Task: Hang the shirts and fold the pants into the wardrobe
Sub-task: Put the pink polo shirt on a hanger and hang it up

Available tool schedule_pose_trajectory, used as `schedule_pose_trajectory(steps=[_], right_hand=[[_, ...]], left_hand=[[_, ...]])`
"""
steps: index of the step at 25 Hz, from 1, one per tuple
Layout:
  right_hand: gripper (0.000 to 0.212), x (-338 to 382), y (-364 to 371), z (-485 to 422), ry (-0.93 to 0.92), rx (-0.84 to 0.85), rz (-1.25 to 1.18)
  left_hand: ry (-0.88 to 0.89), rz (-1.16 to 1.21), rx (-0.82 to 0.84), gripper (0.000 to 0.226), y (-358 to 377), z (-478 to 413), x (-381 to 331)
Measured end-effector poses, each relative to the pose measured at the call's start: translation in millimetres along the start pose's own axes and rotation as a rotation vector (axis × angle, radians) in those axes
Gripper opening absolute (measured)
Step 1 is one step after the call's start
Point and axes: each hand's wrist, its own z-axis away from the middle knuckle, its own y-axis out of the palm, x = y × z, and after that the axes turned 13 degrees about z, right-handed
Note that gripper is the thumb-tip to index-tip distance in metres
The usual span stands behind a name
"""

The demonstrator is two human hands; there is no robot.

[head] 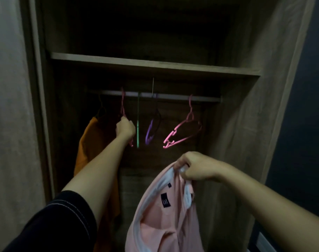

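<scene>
I face an open wooden wardrobe with a metal hanging rail [173, 96] under a shelf. My left hand [125, 128] reaches up and grips a pink hanger [122, 104] that hooks on the rail. My right hand [195, 167] pinches the white collar of a pink shirt [164, 215], which hangs down in front of the wardrobe. An orange shirt [89, 142] hangs at the rail's left end, partly behind my left arm.
More hangers hang bare on the rail: a green one [138, 122], a purple one [150, 131] and another pink one [184, 131] tilted to the right. The shelf [155, 64] above is dark. Wardrobe side walls [249, 124] close in left and right.
</scene>
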Motion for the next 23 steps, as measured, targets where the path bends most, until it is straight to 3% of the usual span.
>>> schedule_pose_trajectory(steps=[8, 13, 16, 19, 23], right_hand=[[0.039, 16, 20, -3, -0.012, 0.000, -0.035], [0.036, 33, 45, -15, -0.004, 0.030, -0.045], [0.031, 43, 65, -29, 0.026, 0.046, -0.108], [0.028, 48, 84, -43, 0.062, 0.061, -0.160], [0.026, 58, 98, -53, 0.102, 0.047, -0.244]], left_hand=[[0.151, -0.018, -0.121, 0.031, -33, 59, 12], [0.287, 0.013, -0.123, 0.020, -88, 165, 74], [0.245, -0.040, -0.186, 0.018, -130, 224, 110], [0.213, -0.055, -0.221, 0.024, -168, 238, 143], [0.317, 0.018, -0.157, 0.022, -218, 246, 174]])
